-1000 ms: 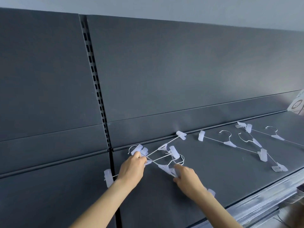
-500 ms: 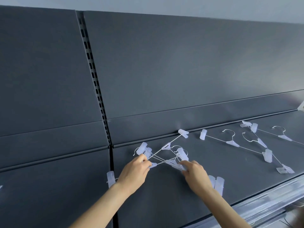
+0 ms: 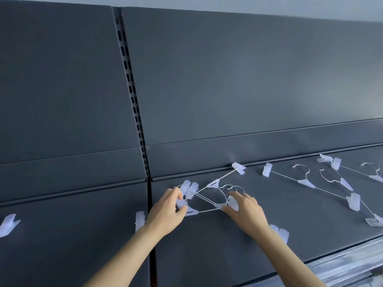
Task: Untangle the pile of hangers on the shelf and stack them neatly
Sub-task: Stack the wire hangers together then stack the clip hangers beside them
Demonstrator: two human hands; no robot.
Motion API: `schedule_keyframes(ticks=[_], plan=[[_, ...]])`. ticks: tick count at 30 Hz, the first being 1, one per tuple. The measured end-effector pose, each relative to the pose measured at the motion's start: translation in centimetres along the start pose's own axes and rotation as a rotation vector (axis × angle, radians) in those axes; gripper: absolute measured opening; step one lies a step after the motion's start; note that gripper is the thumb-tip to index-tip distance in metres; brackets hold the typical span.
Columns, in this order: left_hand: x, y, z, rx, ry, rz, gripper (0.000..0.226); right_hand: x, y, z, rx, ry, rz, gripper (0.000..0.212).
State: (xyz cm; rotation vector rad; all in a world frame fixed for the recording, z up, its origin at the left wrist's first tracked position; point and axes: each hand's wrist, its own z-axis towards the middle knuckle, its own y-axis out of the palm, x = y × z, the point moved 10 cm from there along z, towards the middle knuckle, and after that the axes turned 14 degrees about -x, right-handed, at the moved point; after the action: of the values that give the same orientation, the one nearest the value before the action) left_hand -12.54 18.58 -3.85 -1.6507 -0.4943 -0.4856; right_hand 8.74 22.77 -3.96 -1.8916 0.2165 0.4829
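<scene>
Hanger pile (image 3: 209, 195) is lying on the dark matte shelf (image 3: 217, 255), just R of the slotted post (image 3: 132, 96). It is made of thin silver wire rods crossing in a fan, curved wire hooks and frosted see-through plastic clips at the ends. One rod is sticking out away from the post, its clip touching the shelf's back lip.

L hand (image 3: 167, 212), nearest the post, is pinching a cluster of clips at the pile's post-side end, fingers curled tight, thumb under. R hand (image 3: 246, 212), further from the post, is pinching a clip at the pile's other end w/ thumb and fingertips, index finger reaching over a wire hook; narrow grip.

Two more clips (image 3: 279, 233) are peeking out behind the R wrist. A single clip (image 3: 139, 219) is sitting right beside the post, partly hidden by the L forearm.

Far R of the post, loose hangers (image 3: 306, 183) are lying spread out, same wire + frosted clips, some crossing, well apart from the pile. On the post's other side, another clip (image 3: 8, 224) is lying at the frame edge.

Back panel (image 3: 228, 79) is looking smooth, flat, dark grey. A clear plastic strip (image 3: 342, 264) is running along the shelf front.
</scene>
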Motion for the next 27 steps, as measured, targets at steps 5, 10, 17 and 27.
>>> schedule_keyframes(ticks=[5,10,17,27], plan=[[-1.6,0.6,-0.5,-0.077,-0.158,0.010,0.042,-0.6,-1.4,0.2,0.133,-0.065,0.143,0.017],[-1.6,1.7,-1.1,-0.204,-0.177,0.034,0.039,0.5,-2.3,-0.3,0.206,-0.094,0.314,0.018],[0.5,0.0,-0.9,-0.113,-0.082,-0.094,0.027,2.0,-2.1,-0.7,0.173,-0.102,0.481,0.015],[-0.6,-2.5,1.5,-0.049,-0.025,-0.342,0.036,3.0,-0.3,-1.3,0.040,-0.049,0.152,0.021]])
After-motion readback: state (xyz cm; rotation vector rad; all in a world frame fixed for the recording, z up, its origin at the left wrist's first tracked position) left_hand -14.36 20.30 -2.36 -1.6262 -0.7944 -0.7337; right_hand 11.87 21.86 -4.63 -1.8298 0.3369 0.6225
